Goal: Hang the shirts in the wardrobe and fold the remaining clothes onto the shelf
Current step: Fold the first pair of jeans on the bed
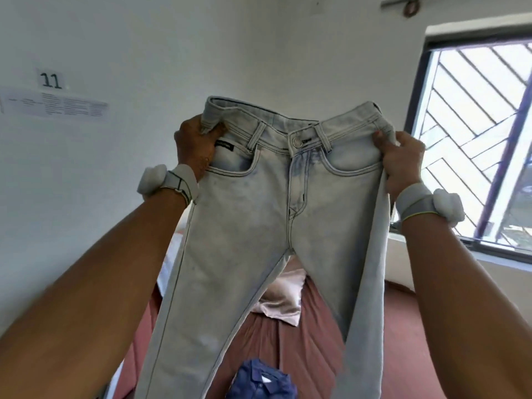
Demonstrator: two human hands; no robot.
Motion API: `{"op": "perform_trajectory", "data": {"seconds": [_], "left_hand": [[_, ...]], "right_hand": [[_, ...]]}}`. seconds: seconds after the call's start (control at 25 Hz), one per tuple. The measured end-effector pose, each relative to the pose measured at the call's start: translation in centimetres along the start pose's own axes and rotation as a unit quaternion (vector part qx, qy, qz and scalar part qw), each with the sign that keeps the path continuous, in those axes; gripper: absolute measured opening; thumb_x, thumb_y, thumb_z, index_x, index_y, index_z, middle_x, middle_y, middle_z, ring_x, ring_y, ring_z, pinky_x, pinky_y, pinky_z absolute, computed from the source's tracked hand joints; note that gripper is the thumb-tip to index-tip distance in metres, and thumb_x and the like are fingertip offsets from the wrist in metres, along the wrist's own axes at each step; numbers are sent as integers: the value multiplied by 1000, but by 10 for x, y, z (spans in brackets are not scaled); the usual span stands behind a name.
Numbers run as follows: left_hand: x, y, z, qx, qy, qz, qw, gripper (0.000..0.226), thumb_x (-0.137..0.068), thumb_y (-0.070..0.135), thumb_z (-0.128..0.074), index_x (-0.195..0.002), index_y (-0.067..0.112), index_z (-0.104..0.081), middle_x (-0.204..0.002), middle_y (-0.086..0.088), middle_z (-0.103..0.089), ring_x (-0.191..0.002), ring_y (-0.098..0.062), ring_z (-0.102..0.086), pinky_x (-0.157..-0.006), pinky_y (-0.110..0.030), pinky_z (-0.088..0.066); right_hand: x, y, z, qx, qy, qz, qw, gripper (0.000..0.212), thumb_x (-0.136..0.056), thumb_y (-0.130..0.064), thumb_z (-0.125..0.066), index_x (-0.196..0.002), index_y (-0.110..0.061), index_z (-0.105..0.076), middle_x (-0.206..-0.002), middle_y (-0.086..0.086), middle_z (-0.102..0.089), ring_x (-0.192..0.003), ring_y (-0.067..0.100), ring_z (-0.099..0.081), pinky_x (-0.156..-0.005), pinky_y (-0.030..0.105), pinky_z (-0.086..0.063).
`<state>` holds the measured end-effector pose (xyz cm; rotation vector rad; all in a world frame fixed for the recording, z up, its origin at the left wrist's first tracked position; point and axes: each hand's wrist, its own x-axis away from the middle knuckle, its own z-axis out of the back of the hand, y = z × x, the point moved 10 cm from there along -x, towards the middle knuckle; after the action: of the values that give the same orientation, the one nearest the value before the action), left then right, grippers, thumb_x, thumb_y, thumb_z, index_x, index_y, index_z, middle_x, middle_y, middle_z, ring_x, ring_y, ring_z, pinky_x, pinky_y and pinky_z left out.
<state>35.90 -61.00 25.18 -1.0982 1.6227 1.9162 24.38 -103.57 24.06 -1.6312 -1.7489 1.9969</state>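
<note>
Jeans (247, 226), pale washed denim, hang full length in the air in front of the person, front side facing the camera, button and fly in the middle. Their long axis runs straight down: waistband at the top, both legs dropping toward the bed (311, 349) below, the lower ends running out of view at the bottom edge. The bed, covered in a reddish-brown sheet, lies beneath and behind them, with a pale pillow (283, 300) showing between the legs and a blue shirt (263, 381) crumpled near the bottom of the view.

Both grips sit at the top, one at each end of the waistband, level with each other, so the whole garment lies below them. The left hand (194, 148) has its fingers curled round the waistband corner on its side; the right hand (403, 162) pinches the opposite corner and side seam. Neither is nearer to the cloth than the other; each holds it.

As trousers, these likely belong to the folding pile, and the next fold would probably bring the two corners together so leg lies on leg.
</note>
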Motion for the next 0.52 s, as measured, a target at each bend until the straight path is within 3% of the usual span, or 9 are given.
{"op": "perform_trajectory", "data": {"seconds": [0.12,0.24,0.36,0.4,0.44,0.48,0.52], "left_hand": [[39,17,-38,22,-48,37,998,28,-79,39,-75,-88,12,-73,-86,-4,-72,-78,-12,-60,-73,-26,-49],[72,47,-72,83,-67,44,993,18,-77,33,-78,-80,16,-73,-80,-1,-72,-74,-12,-62,-71,-26,-53],[99,46,-122,245,-195,132,941,10,-89,16,-63,-83,14,-71,-79,2,-74,-75,-12,-69,-70,-26,-56],[108,41,-137,216,-235,154,935,12,-89,19,-61,-86,9,-69,-79,-1,-74,-75,-14,-69,-69,-27,-56],[115,36,-152,104,-253,150,950,20,-86,25,-65,-89,5,-68,-81,-5,-73,-78,-19,-69,-70,-29,-55],[118,29,-164,-46,-246,138,958,31,-80,32,-69,-91,3,-69,-85,-12,-72,-84,-26,-68,-72,-32,-52],[116,31,-170,-192,-180,122,957,39,-79,36,-69,-97,2,-69,-95,-20,-70,-94,-33,-66,-77,-37,-50]], "right_hand": [[6,9,57,46,-14,-30,998,23,-79,-31,-70,-68,-13,-62,-72,6,-51,-71,16,-45,-63,32,-40],[12,5,106,-22,-73,-59,995,17,-84,-23,-73,-83,-8,-66,-83,9,-65,-78,21,-59,-76,35,-54],[18,9,128,-149,-158,-104,971,22,-75,-26,-73,-85,-7,-70,-85,7,-74,-80,21,-69,-78,34,-58],[19,19,132,-128,-159,-119,972,19,-74,-26,-74,-77,-7,-71,-79,6,-73,-74,20,-68,-74,33,-58],[14,33,136,-63,-146,-126,979,21,-75,-26,-76,-68,-7,-70,-73,6,-70,-68,22,-65,-70,32,-56],[5,44,141,50,-111,-119,985,28,-79,-26,-76,-63,-6,-67,-69,9,-63,-67,22,-58,-66,33,-50],[-2,51,152,160,-47,-110,980,31,-82,-28,-72,-64,-3,-65,-69,12,-56,-67,24,-51,-63,34,-41]]}}
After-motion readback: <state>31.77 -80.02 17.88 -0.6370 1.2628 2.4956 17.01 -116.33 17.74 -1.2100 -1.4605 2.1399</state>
